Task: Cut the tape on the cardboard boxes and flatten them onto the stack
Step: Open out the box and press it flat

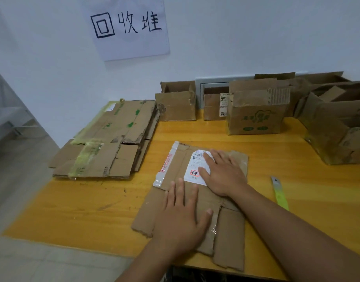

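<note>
Already one box (197,192) lies collapsed near the front edge of the tabletop (93,202), pressed flat under the left hand (182,216) and right hand (223,174), whose fingers (180,190) are straight and spread, gripping nothing. Well apart, at the tabletop's left edge and overhanging it, the stack (112,141) of flattened cardboard awaits this piece, so I judge the move across is still to do. Several upright boxes (254,112) along the back and right edges remain uncut, and the cutter (279,192) lies idle near the right forearm.
</note>
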Demonstrator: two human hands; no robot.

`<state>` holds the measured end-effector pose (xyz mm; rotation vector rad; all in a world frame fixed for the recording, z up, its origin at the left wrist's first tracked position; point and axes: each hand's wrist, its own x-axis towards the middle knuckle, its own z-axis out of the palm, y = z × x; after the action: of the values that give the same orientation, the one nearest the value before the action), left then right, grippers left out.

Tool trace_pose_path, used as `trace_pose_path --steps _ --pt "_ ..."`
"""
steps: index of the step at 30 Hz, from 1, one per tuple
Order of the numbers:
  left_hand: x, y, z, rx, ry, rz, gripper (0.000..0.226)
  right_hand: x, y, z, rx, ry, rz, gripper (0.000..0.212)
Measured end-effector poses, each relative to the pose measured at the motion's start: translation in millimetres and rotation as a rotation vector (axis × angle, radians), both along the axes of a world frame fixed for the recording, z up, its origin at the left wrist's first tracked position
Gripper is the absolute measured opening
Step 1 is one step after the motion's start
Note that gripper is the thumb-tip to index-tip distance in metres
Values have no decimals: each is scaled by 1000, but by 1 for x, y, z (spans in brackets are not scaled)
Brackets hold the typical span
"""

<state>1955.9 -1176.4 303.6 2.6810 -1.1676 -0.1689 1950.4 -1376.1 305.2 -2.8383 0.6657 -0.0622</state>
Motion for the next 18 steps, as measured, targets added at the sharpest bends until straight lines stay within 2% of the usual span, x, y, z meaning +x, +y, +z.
trace_pose_path --steps 5,12,18 --pt "-7 1 3 36 -28 35 82 -6 7 6 -47 -76 -2 64" --pt "-8 -1 9 37 45 34 75 -55 32 15 39 31 63 58" --pt "1 3 13 -232 166 54 53 -125 81 0 109 -14 -118 67"
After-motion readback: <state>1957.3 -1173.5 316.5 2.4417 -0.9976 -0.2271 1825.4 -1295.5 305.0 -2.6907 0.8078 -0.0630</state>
